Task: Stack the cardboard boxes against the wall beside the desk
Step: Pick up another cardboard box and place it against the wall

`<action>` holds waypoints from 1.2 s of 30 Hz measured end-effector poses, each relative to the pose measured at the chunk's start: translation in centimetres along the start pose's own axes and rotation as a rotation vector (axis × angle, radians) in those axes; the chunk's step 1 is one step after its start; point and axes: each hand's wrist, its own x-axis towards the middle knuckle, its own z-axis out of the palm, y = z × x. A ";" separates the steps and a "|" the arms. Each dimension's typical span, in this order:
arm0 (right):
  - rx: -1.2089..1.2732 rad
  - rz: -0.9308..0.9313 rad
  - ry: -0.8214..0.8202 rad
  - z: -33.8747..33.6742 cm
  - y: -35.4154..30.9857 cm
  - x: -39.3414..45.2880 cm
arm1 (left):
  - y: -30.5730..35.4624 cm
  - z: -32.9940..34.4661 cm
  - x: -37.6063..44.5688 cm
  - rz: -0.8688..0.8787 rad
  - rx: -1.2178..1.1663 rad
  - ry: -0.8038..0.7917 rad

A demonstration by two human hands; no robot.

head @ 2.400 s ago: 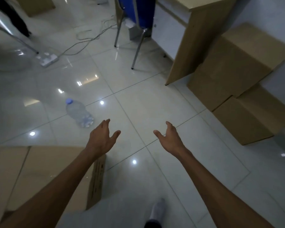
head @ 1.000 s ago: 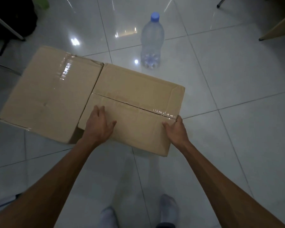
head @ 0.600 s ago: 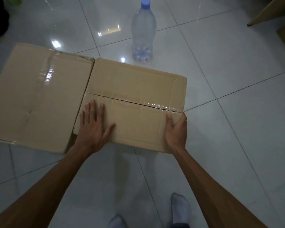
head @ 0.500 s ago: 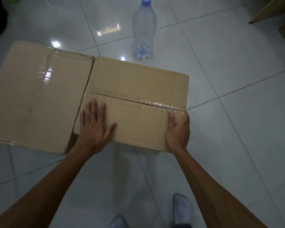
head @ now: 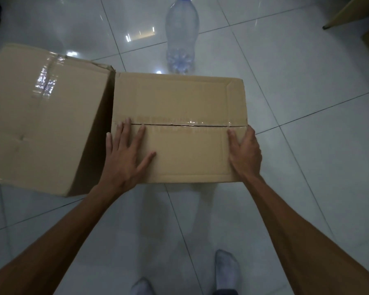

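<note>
**Q:** What lies at the centre of the view?

**A:** The smaller box [head: 179,103], a closed cardboard carton. A taped seam [head: 190,124] runs across its top from left to right. It is low over the tiled floor [head: 307,103], well short of the wall. The view does not show whether its base rests on the tiles.

**Q:** How are the hands placed on it?

**A:** The left hand [head: 126,160] lies flat on the top face near the left edge. Its fingers are straight and spread, the fingertips reach the seam, and it grasps nothing. The right hand [head: 246,154] grips the box's near right corner, with the thumb on the top face and the fingers wrapped down the right side, out of sight.

**Q:** What stands beside the carton?

**A:** The larger box [head: 41,116], also taped shut, is just to the left. Its far corner is almost touching the smaller box, and a dark gap widens between them toward the viewer.

**Q:** What else is in view?

**A:** A clear water bottle [head: 182,35] with a blue cap stands upright on the floor just beyond the smaller box. A tan corner of the worktop [head: 349,11] shows at the upper right, well apart from both cartons. The person's socked feet [head: 226,271] appear at the bottom edge.
</note>
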 end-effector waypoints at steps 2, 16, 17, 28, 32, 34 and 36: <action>-0.002 -0.006 -0.022 -0.8 0.8 0.7 | 0.8 -0.4 0.3 0.006 -0.001 0.038; 0.104 0.022 -0.043 -0.7 1.1 1.0 | 1.4 -1.4 1.3 -0.373 -0.532 0.150; 0.109 0.019 -0.046 -0.8 1.2 1.0 | 1.5 -1.6 1.4 -0.406 -0.559 0.145; 0.182 0.080 -0.084 -1.7 1.9 1.2 | 3.0 -2.9 2.0 -0.593 -0.713 0.109; 0.217 0.129 -0.083 -3.3 2.7 0.7 | 4.7 -3.7 2.6 -0.556 -0.671 0.092; 0.235 0.150 -0.069 -4.8 3.5 0.3 | 6.2 -4.3 2.8 -0.532 -0.660 0.077; 0.247 0.170 -0.050 -6.7 4.2 0.1 | 8.0 -4.9 2.9 -0.504 -0.657 0.048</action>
